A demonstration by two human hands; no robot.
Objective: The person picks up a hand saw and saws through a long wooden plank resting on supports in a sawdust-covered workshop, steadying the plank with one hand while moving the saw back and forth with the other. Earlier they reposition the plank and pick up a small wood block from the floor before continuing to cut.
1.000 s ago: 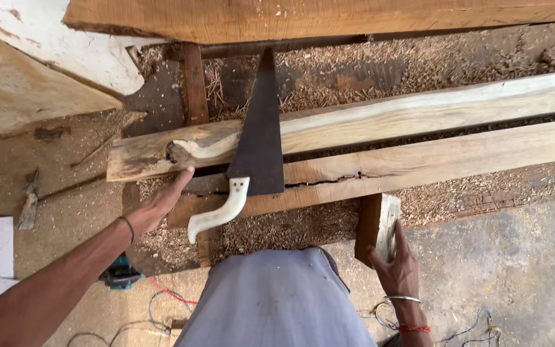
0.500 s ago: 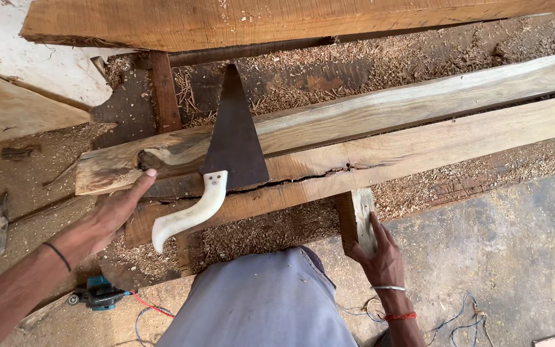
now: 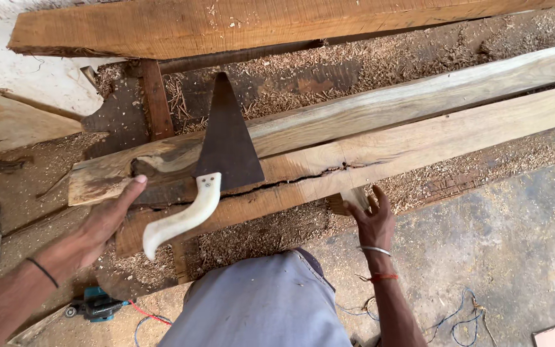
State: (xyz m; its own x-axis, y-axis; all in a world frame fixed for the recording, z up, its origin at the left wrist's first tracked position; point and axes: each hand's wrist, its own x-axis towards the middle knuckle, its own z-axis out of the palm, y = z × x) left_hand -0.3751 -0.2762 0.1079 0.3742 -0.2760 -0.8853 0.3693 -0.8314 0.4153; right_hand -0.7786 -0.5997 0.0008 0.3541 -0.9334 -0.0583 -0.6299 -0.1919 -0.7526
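While the dark-bladed saw [image 3: 226, 144] lies flat across two planks [image 3: 380, 138], its white handle [image 3: 181, 218] overhanging within reach, the left hand [image 3: 101, 225] spreads open beside it, gripping nothing. The right hand [image 3: 372, 222], fingers loosely spread, steadies a small wood block [image 3: 353, 198] under the plank edge.

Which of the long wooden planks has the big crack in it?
The near plank, the pale one closest to the person. A dark jagged crack runs along it beside the handsaw. The plank behind it and the far brown plank show none.
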